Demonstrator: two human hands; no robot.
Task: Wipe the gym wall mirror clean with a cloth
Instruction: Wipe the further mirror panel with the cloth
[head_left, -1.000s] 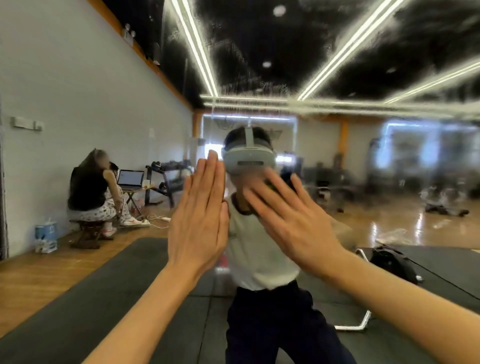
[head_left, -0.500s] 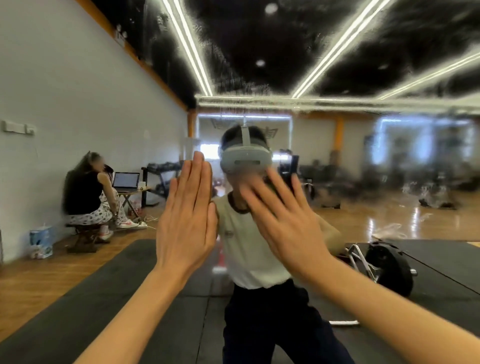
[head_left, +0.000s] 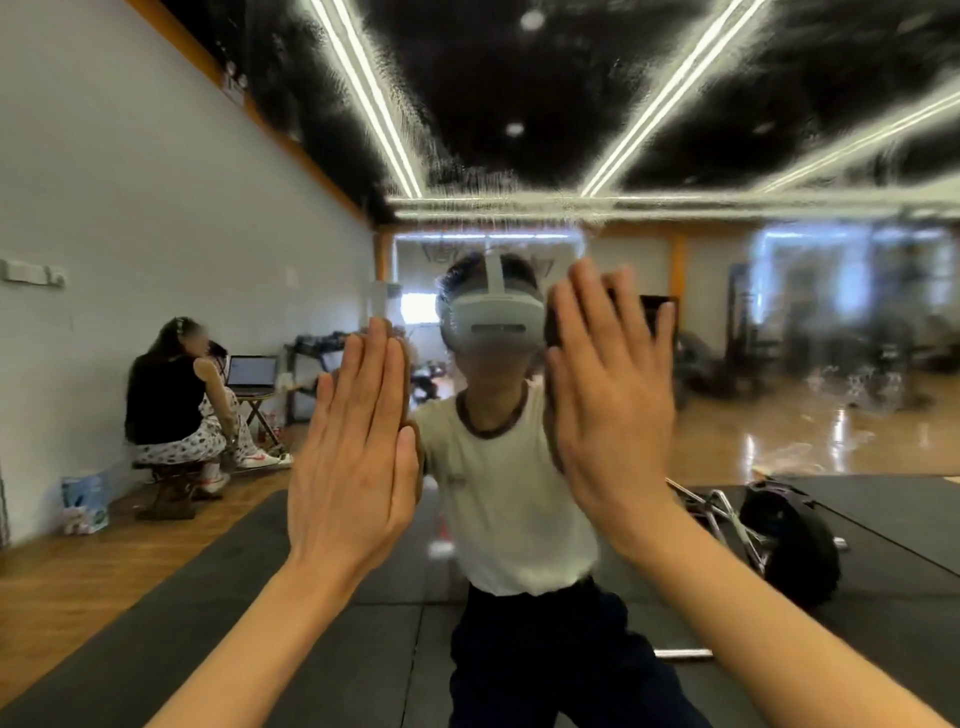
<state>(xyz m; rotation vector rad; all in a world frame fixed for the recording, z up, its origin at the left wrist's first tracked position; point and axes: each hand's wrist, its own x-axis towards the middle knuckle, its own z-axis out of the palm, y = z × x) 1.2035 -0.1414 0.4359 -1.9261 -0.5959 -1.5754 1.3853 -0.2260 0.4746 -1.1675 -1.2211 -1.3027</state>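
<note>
The wall mirror (head_left: 779, 156) fills the view, with hazy smears across its upper part and right side. My left hand (head_left: 358, 457) is raised flat against the glass, fingers straight and close together, pointing up. My right hand (head_left: 608, 405) is also flat on the glass just to the right, fingers straight and slightly spread. Between the hands the mirror shows my own reflection in a white shirt and a headset. Neither hand holds anything, and no cloth is in view.
Reflected at the left, a seated person (head_left: 166, 405) faces a laptop (head_left: 252, 374) by the white wall, with a blue-and-white bag (head_left: 85, 501) on the wooden floor. Black mats (head_left: 208, 597) cover the middle. A dark weight plate (head_left: 789, 545) lies at right.
My right hand has turned from leaning left to nearly upright and slid up and to the right, so the hands are further apart. My left hand has hardly moved.
</note>
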